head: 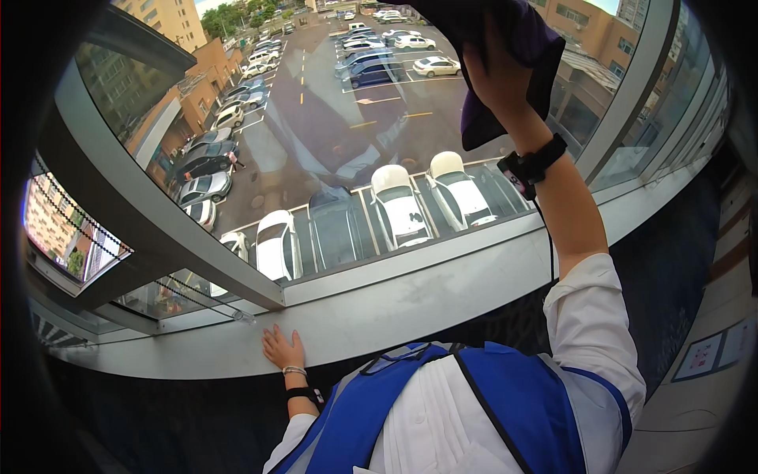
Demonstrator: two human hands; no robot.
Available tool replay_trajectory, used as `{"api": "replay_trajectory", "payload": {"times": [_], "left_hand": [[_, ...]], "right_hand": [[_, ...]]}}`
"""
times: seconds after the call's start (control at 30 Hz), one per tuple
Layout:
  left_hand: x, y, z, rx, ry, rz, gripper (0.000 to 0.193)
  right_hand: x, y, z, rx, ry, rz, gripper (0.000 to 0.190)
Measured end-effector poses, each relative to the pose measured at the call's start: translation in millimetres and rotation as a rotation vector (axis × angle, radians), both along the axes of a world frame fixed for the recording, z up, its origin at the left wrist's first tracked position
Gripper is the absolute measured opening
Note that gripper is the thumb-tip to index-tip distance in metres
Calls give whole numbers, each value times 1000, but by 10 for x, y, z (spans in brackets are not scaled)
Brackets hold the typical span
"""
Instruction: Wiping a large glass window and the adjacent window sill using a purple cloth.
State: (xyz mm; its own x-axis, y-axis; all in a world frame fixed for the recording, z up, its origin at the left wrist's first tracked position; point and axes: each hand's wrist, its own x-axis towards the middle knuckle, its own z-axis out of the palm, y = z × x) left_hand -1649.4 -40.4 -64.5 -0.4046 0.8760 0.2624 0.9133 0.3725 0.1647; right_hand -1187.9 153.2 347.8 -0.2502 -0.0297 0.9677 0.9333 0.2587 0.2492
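My right hand [497, 77] is raised at the upper right, pressed on a dark purple cloth [542, 53] against the large window pane [331, 136]. The cloth hangs below the palm in a loose corner, and its upper part runs out of view. Most of my fingers are hidden by the cloth's dark folds. My left hand [284, 348] rests palm down on the pale windowsill [414, 281], fingers spread, holding nothing. Just beyond its fingertips, a clear plastic piece [243, 316] hangs at the end of a beaded blind chain [192, 299].
A thick metal window post [172, 201] slants down to the sill at left, beside a tilted-out window panel [77, 231]. Another frame post [633, 89] stands at right. A thin black cable [551, 243] hangs from my right wristband. Parked cars show outside, below the glass.
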Motion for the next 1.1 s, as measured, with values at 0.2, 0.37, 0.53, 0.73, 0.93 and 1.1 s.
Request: {"api": "replay_trajectory", "payload": {"times": [0.2, 0.37, 0.53, 0.73, 0.93, 1.1], "left_hand": [[62, -20, 26, -21, -19, 51, 56], [46, -19, 20, -6, -28, 56, 56], [57, -21, 34, -14, -33, 47, 55], [64, -43, 60, 3, -45, 34, 55], [53, -4, 53, -45, -19, 27, 53], [67, 7, 43, -30, -50, 15, 55]], "right_hand": [[-329, -109, -900, -548, -458, -23, 43], [175, 21, -869, -745, -931, -46, 35], [306, -148, 109, -407, -161, -99, 60], [-491, -53, 193, 111, 52, -134, 52], [-1028, -201, -1381, -444, -645, 138, 49], [-576, 27, -1370, -940, -1004, 209, 30]]}}
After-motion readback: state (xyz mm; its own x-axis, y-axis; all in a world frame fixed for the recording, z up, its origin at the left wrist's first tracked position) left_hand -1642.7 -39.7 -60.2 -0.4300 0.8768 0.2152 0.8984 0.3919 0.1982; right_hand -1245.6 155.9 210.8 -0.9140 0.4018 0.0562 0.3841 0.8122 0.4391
